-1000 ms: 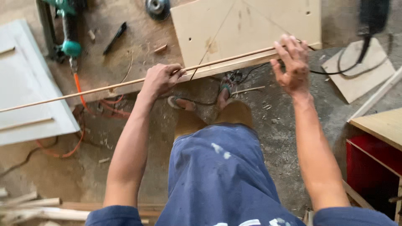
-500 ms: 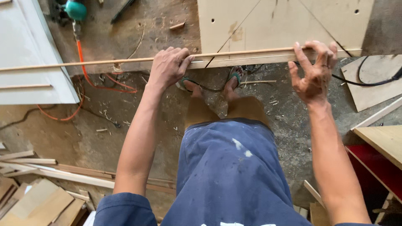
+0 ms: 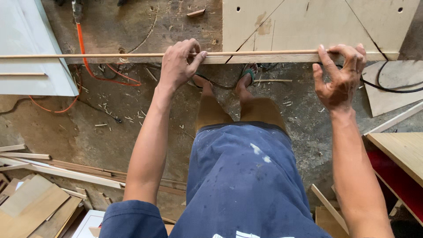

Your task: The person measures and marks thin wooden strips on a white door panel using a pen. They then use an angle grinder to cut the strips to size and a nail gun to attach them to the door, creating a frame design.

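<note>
Your left hand [image 3: 178,66] is closed on the thin wooden strip [image 3: 110,55], fingers curled over it and thumb pressed along its top edge. The strip runs level from the 9 o'clock edge of the view across to 3 o'clock, lying along the near edge of the plywood panel [image 3: 308,26] at 12 to 1 o'clock. Your right hand [image 3: 339,77] is half open at 2 o'clock: fingertips hooked over the strip and panel edge, palm clear of it, no full grip. Around you: a white door panel [image 3: 26,48] at 10 o'clock, touching the strip's left end from below as seen; an orange cable [image 3: 83,48] looping under the strip at 11 o'clock; a black cable [image 3: 387,86] curling over a scrap board [image 3: 387,97] at 3 o'clock, just beside the right hand. Offcut laths [image 3: 57,169] and flat scraps lie on the floor [image 3: 101,132] at 8 o'clock; a wooden desk [image 3: 396,150] corner stands at 4 o'clock. Your sandalled feet [image 3: 244,81] are directly under the strip, between the hands. Against the frame half a second ago: strip now level rather than sloping, panel edge closer, right hand opened slightly.
</note>
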